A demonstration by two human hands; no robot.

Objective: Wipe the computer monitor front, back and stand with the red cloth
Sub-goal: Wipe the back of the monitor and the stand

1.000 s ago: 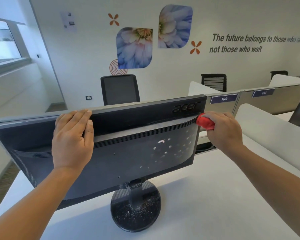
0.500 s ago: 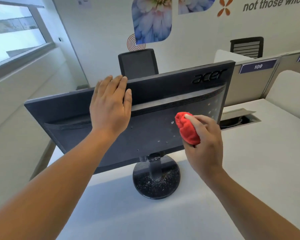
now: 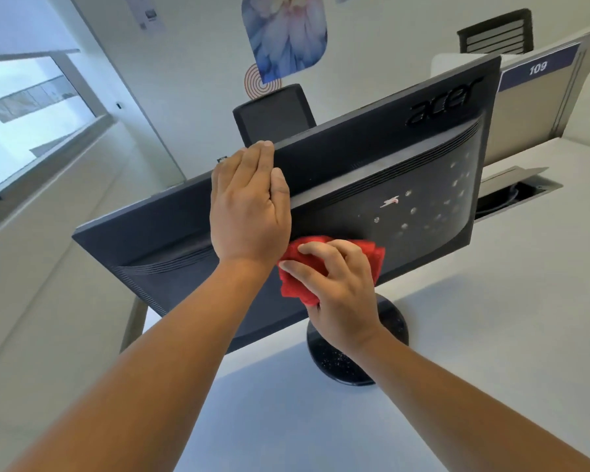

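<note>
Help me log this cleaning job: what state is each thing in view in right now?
Monitor, back facing the camera, pale spots on its right part.
Stand base, speckled with dust.
Red cloth, bunched, pressed on the monitor's lower back.
Left hand, flat on the monitor's upper back, fingers straight.
Right hand, gripping the red cloth.
Desk hatch, lid open.

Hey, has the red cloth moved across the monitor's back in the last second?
Yes. The red cloth went from the monitor's right edge leftward and down, to its lower middle.
</note>
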